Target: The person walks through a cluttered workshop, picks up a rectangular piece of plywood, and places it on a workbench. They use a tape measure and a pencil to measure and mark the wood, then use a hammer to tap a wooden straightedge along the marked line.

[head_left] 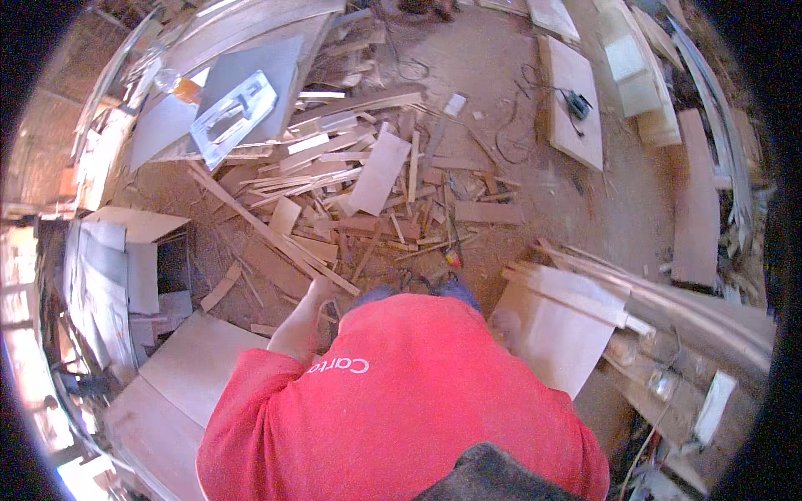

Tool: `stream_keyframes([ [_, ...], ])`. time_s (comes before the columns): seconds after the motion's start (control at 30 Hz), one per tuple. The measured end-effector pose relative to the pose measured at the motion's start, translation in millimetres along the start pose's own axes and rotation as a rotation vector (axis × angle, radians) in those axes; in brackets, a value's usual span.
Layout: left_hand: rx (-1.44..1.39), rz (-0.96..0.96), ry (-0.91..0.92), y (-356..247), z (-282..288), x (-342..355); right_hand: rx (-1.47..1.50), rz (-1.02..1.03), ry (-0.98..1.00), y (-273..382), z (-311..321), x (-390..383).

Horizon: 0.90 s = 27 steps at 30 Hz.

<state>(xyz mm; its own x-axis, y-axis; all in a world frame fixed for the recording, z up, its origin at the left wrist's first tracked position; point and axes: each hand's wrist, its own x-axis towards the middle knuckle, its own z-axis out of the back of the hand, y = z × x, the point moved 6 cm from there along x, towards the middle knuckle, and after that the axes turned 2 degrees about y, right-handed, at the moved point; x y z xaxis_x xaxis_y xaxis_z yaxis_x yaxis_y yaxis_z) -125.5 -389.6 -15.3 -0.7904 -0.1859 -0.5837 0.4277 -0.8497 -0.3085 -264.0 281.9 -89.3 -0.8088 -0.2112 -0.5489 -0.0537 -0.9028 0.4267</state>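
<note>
My left hand reaches down at the lower end of a long narrow wooden strip, with the fingers seemingly closed round it, though the picture is blurred there. That strip slants up to the left across a heap of offcuts. To the right, my right hand shows dimly in shadow at the left edge of a pale plywood panel; its fingers cannot be made out. Between my arms, a red shirt covers my body, and my feet stand at the near edge of the heap.
A table at the far left bears a grey sheet, a white-and-grey paper and an orange-filled bottle. A corded power tool rests on a board at the far right. Long planks lie at right; boards lean at left.
</note>
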Motion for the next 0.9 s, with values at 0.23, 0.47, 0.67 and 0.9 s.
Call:
stream_keyframes([
  [0.23, -0.501, 0.247, 0.173, -110.4, -64.7, -122.2, 0.119, 0.257, -0.038, 65.2, 131.3, 141.2],
  [0.47, -0.584, 0.185, 0.288, -144.9, -60.8, -84.2, -0.345, 0.778, -0.142, 50.1, 158.6, 170.2],
  [0.67, -0.478, 0.41, 0.344, -136.2, -108.9, -99.4, 0.136, 0.167, 0.434, 41.1, 110.8, 121.4],
  [0.9, -0.493, 0.31, 0.378, -159.3, -102.6, -58.8, -0.443, 0.397, 0.236, -3.4, 86.1, 113.7],
])
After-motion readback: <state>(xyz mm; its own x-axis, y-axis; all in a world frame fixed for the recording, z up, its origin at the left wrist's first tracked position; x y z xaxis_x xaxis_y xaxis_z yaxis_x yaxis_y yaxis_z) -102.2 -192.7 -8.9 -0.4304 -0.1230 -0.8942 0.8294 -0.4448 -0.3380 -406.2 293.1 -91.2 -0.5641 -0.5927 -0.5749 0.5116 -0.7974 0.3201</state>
